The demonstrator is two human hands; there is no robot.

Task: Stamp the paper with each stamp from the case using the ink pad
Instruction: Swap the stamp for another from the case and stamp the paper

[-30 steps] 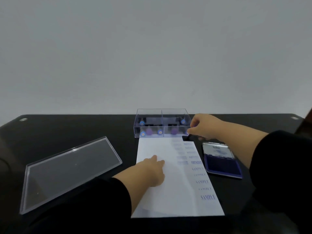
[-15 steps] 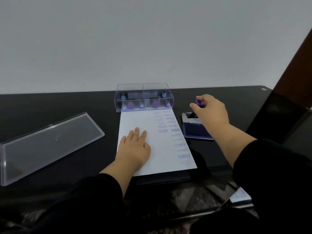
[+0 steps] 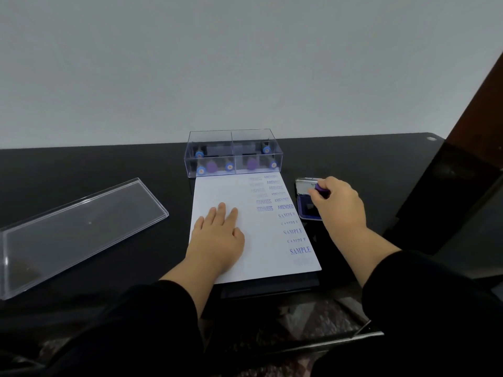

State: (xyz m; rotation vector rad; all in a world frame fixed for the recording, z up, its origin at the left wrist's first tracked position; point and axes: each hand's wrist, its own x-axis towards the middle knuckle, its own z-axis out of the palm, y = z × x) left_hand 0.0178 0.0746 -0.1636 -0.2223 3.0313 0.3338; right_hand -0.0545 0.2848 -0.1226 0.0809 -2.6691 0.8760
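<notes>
Right hand pinching a small stamp by its purple knob, fingers curled round it, base down over the open ink pad near the table's right edge. Can't tell if the face is actually touching the ink. Left hand lying flat on the paper, fingers straight and slightly spread, pinning the sheet at mid-table close to the front edge. Clear case sitting at the far end of the paper with more knobbed stamps inside; its lid off toward the left edge. Rows of AMENDED, EXPRESS and SAMPLE prints already down the paper's right side. Stamp probably light and rigid, so best gripped at the knob, pressed straight down. Paper thin and likely slidey on glossy black, hence the flat palm.
</notes>
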